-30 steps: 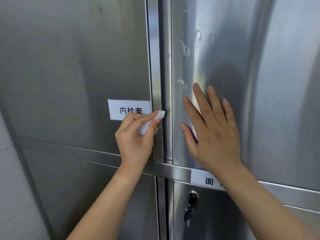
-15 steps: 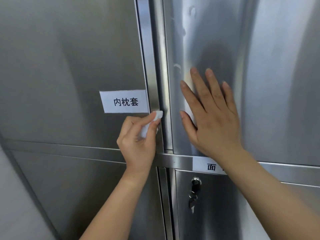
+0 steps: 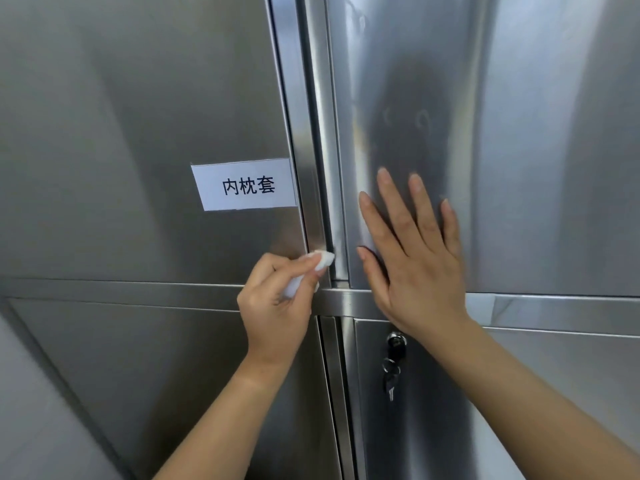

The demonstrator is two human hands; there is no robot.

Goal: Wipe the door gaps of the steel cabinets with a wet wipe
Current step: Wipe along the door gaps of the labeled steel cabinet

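Observation:
Steel cabinet doors fill the view. A vertical door gap (image 3: 320,140) runs between the upper left door (image 3: 138,133) and the upper right door (image 3: 519,133). My left hand (image 3: 277,303) pinches a small white wet wipe (image 3: 323,259) and presses its tip against the gap's lower end, just above the horizontal rail (image 3: 173,289). My right hand (image 3: 412,261) lies flat with fingers spread on the upper right door, right of the gap.
A white paper label (image 3: 244,185) with black characters is stuck on the left door beside the gap. A lock with hanging keys (image 3: 393,362) sits on the lower right door. Another white label (image 3: 479,308) shows partly behind my right wrist.
My left hand has slid the wipe down the gap, from level with the label to near the rail. The view has tilted downward a little. My right hand stays flat on the door.

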